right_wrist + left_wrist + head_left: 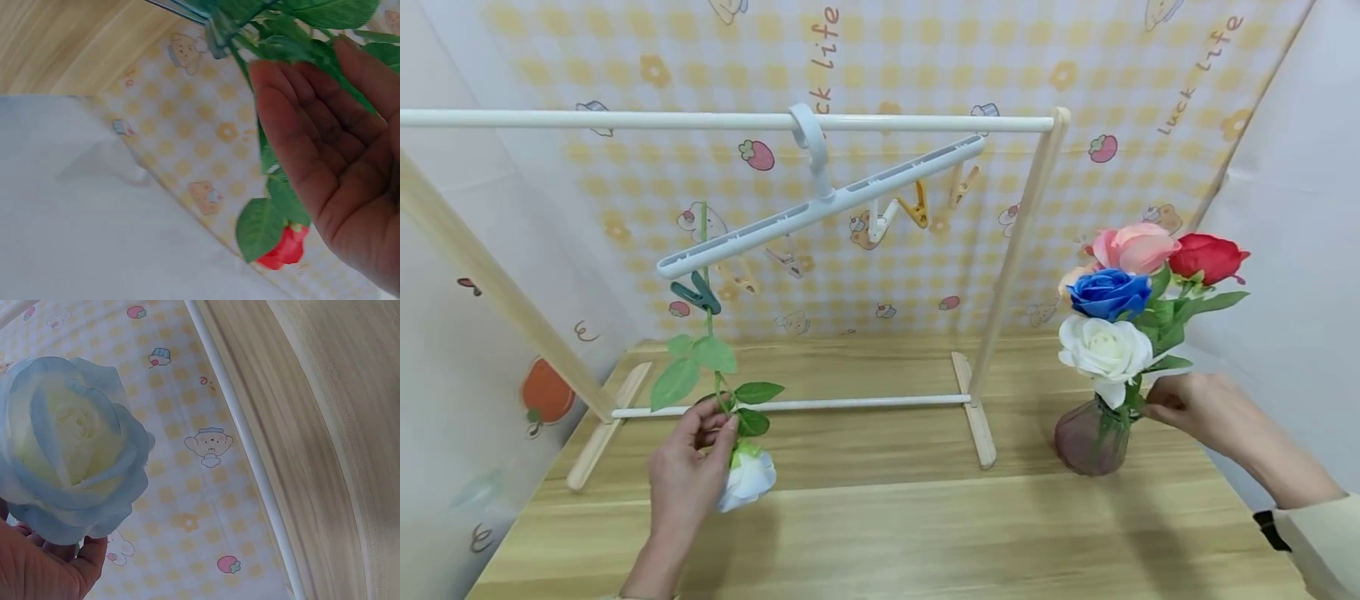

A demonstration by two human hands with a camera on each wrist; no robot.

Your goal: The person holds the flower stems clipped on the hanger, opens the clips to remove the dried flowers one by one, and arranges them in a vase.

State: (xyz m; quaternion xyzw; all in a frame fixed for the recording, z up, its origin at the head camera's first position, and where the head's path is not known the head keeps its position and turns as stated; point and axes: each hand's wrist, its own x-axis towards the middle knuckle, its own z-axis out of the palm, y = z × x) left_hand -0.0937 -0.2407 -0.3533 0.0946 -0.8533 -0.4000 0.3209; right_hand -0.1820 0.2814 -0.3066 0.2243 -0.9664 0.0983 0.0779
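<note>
A pale blue rose (749, 481) hangs head down, its stem passing up through a teal clip (697, 292) at the hanger's lower left end. My left hand (688, 462) pinches its stem just above the bloom. In the left wrist view the rose's open face (75, 444) hides most of the fingers. At the right, a glass vase (1092, 439) holds pink, red, blue and white roses (1105, 350). My right hand (1202, 412) is at the stems by the vase's mouth. The right wrist view shows its fingers (300, 144) loosely bent, with leaves between them and the thumb.
A white hanger (820, 206) tilts on the rail (625, 121) of a wooden-legged rack, its right end higher. Several other clips (917, 204) hang below it. The rack stands on a wooden table (887, 533) before a checked cloth (887, 308).
</note>
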